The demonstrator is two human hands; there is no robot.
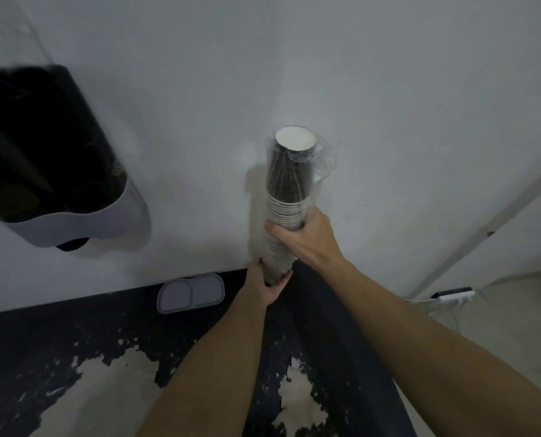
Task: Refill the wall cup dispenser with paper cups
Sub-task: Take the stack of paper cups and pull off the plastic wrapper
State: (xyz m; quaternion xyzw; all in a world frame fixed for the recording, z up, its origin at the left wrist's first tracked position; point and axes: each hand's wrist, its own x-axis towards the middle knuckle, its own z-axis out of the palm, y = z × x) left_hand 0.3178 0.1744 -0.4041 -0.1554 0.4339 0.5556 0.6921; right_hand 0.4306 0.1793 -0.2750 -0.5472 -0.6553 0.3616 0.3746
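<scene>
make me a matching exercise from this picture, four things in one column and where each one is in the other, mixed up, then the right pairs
Things:
1. stack of paper cups
2. wall cup dispenser
3. grey tray
4. plastic sleeve

Places:
A. lying on the dark floor at the foot of the wall
B. mounted on the wall at the left
C. gripped at the middle by the right hand and at the lower end by the left hand
D. wrapped round the top of the stack

Pairs: 1-C, 2-B, 3-A, 4-D
</scene>
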